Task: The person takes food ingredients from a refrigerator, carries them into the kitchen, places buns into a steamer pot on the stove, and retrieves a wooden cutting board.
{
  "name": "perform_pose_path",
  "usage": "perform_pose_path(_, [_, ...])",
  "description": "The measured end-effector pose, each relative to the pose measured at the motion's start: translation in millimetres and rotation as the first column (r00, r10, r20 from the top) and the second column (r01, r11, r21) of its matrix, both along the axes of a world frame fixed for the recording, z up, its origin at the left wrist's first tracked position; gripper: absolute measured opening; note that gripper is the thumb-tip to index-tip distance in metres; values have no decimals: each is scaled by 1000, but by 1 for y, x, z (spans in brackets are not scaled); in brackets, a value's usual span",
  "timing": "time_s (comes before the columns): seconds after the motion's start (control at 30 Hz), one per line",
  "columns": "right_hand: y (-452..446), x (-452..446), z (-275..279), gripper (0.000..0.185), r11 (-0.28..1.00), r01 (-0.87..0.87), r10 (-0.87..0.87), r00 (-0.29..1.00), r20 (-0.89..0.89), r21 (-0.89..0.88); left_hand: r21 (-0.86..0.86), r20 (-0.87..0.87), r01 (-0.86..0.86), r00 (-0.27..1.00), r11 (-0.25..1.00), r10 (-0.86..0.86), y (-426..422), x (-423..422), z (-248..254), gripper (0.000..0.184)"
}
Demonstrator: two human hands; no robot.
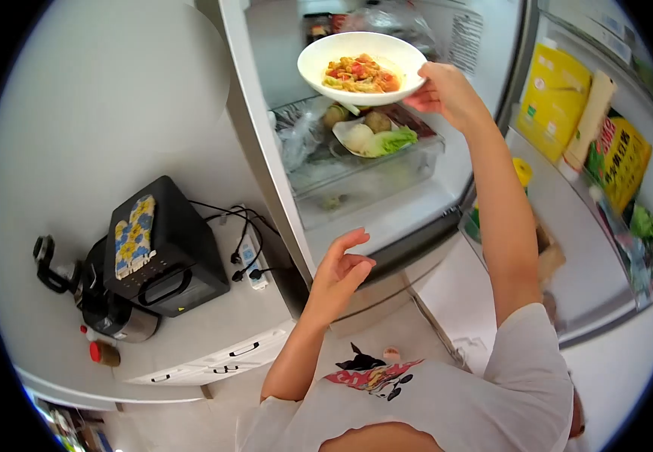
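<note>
A white plate [314, 66] holding cooked food [363, 74] in red and yellow pieces is held up in front of the fridge shelves. My right hand [447, 94] grips its right rim, the thumb on top and the fingers beneath. Lower down, my left hand [339, 276] hangs empty before the fridge, its fingers apart and partly curled. Behind and below the plate, a dish with leafy greens [394, 141] and a pale round item sits on the clear fridge drawer [368, 181].
The fridge door [579, 211] stands wide on the right, with yellow packets [555, 94] on its shelves. At left, a black countertop appliance [168, 248] with a patterned mitt [134, 235] stands beside a power strip [251, 260]. Plastic bags [394, 26] lie on the upper fridge shelf.
</note>
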State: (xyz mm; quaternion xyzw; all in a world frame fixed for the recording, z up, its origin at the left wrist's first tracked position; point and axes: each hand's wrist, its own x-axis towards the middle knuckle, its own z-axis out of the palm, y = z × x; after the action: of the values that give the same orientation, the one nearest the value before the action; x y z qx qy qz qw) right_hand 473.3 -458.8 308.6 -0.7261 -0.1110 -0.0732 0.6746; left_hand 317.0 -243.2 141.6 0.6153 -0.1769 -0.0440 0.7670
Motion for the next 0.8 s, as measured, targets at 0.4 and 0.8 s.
perform_pose_path(0.4, [-47,-218,-159,36,932,358,-329,899,-288,53,-79,-342,173,920,982,-190,-36,-30,-77,36])
perform_pose_path(0.8, [-94,-452,-273,37,723,666,-514,695,-502,183,20,-489,325,828,945,-274,-129,-133,-119,36])
